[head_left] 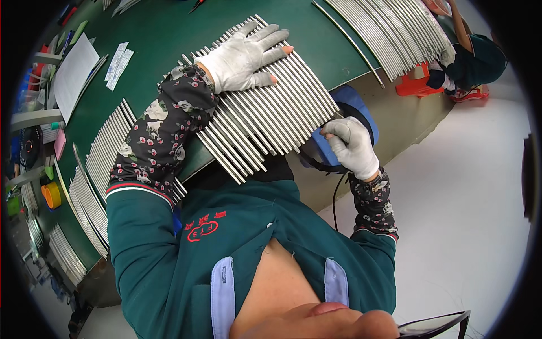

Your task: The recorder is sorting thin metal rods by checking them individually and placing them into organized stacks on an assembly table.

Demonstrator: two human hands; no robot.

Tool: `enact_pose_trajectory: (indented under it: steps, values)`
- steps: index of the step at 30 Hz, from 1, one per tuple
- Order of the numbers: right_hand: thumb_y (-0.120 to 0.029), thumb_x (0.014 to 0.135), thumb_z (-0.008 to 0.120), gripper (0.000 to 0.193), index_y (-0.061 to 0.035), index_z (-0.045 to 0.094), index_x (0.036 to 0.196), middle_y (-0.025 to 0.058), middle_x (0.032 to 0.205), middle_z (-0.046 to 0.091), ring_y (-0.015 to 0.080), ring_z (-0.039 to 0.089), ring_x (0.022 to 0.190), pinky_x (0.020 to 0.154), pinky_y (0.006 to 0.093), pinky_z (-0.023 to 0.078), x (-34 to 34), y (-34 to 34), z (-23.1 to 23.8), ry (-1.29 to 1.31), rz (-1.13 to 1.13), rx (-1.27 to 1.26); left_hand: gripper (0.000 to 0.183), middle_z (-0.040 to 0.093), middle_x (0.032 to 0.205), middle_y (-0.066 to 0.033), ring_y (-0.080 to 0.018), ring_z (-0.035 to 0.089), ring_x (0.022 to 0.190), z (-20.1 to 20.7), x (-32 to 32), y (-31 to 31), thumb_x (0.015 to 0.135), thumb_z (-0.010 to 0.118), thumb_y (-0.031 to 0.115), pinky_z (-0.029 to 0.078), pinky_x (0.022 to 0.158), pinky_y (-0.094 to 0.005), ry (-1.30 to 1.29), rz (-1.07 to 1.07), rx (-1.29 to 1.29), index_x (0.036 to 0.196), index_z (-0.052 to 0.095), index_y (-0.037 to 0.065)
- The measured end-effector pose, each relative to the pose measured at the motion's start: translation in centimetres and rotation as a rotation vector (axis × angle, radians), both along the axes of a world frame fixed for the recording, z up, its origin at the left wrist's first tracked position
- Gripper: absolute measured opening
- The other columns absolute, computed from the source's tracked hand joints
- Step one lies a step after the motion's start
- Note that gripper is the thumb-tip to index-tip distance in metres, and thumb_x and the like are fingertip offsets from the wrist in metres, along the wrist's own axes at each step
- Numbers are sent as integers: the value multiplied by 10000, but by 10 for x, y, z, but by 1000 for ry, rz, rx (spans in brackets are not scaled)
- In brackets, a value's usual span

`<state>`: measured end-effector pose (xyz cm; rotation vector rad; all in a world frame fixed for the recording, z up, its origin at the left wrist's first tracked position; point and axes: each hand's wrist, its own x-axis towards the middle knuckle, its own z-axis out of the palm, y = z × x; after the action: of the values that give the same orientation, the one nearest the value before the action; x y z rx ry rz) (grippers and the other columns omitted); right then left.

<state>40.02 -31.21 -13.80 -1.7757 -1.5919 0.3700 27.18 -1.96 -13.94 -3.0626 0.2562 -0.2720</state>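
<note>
The green-topped table (169,34) is filling the upper left of the view, running from 8 o'clock round to 1 o'clock. A broad row of thin silver metal rods (265,113), laid side by side, is lying across it just above centre and overhanging the near edge. More batches of the same silver rods are lying at 9 o'clock (104,150) and at 1 o'clock (389,28). A blue round seat (355,107) is showing beyond the table edge at 3 o'clock from the main row. A white sheet of paper (73,73) is resting at 10 o'clock, with small white slips (117,63) just beside it.

The left hand (245,56), in a white glove with cut fingertips, is pressing flat and open on the far end of the central rods at 12 o'clock, fingers spread. The right hand (353,147), also white-gloved, is closing around something at the right end of the row at 3 o'clock; a thin black cord (336,198) is hanging down from it, and what it is gripping cannot be told. Both forearms are wearing dark flowered sleeve covers
</note>
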Motion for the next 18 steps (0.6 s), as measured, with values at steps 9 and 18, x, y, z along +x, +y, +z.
enact_pose_trajectory:
  steps: [9,18]
  values:
    - [-17,788,661,56,-51,660,833,52,711,658,207,618,629,620,334,456,-4,11,-10,-120,49,163,702,342,1515,-168,-333,276,1430,0,-5,0,906,446,553,144,1189,-524,19,34,26,1446,395,107]
    - [-163,883,689,159,-22,647,821,-26,613,550,31,439,492,451,187,310,-44,14,6,1160,-618,-346,677,356,1508,-153,-317,276,1431,1,-9,0,907,474,513,141,1189,-521,7,43,9,1445,396,108]
